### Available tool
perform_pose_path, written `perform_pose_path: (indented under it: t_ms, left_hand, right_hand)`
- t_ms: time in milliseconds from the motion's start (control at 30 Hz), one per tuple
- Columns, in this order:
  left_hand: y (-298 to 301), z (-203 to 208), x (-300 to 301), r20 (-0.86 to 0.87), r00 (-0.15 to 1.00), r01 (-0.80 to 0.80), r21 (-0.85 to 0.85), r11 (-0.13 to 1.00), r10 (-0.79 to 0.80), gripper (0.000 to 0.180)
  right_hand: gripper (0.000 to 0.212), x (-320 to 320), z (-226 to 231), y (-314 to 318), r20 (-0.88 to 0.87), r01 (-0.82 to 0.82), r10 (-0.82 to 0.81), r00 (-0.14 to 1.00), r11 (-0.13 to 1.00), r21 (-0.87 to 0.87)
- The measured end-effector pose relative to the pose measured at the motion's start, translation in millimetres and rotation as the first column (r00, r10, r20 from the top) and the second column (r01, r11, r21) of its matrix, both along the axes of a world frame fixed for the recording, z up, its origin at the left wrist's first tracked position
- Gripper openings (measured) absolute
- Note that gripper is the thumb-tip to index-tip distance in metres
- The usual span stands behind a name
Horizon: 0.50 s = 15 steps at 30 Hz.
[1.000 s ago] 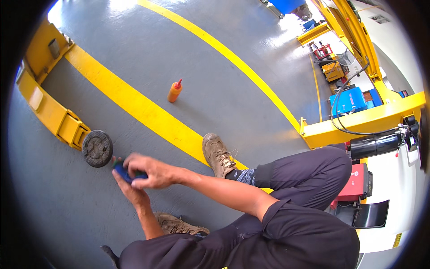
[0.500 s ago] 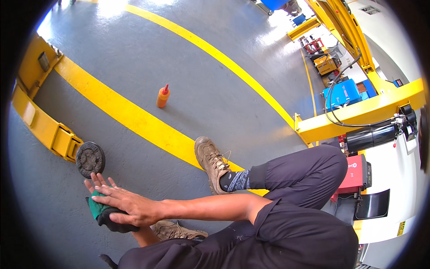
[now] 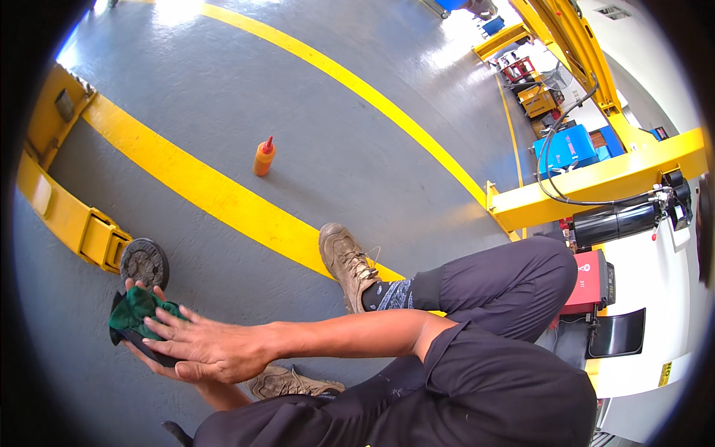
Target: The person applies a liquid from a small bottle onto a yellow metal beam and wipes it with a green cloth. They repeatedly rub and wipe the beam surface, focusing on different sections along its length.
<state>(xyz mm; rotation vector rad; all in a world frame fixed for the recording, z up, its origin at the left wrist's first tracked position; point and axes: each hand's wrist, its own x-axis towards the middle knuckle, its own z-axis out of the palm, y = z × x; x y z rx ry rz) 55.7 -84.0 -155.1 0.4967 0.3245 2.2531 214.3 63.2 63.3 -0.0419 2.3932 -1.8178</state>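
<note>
My left hand (image 3: 158,365) is under a soft green-and-black cloth item (image 3: 138,311), its fingers curled around the edges; the item hides most of the palm. Flat across its near side lies my right hand (image 3: 216,350), palm down, with the fingers stretched and slightly apart. The green side faces up, and black shows at the rim. Just beyond the fingertips is the round, dark, worn pad (image 3: 146,262) at the end of a yellow lift arm (image 3: 74,216). An orange squeeze bottle (image 3: 264,159) with a red nozzle stands upright on the floor farther off.
Yellow lines (image 3: 201,182) cross the grey floor (image 3: 223,97). On the right, another yellow lift arm (image 3: 596,179) extends near a black cylinder (image 3: 614,227) and a red box-shaped machine (image 3: 585,283). My bent leg (image 3: 506,287) and brown shoe (image 3: 346,261) are in front.
Both hands have shifted slightly left. My right hand has slid back toward me over the cloth item, so more of its green side shows.
</note>
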Motion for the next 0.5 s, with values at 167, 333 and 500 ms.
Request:
perform_pose_path:
  t_ms: [167,333,500]
  left_hand:
    - [-1,19,0,-0.117,0.993,-0.048,-0.143,0.989,0.032,0.066]
    - [-2,37,11,-0.256,0.966,-0.109,-0.307,0.945,0.028,0.066]
    - [-3,64,14,-0.361,0.933,-0.135,-0.386,0.913,-0.014,0.067]
  right_hand:
    - [0.11,-13,-15,-19,-0.198,0.306,-0.304,0.932,0.952,-0.022]
    - [0.107,-4,1,-15,-0.186,0.122,-0.139,0.973,0.987,-0.104]
    - [0.085,-9,5,14,-0.151,-0.077,0.083,0.985,0.996,0.047]
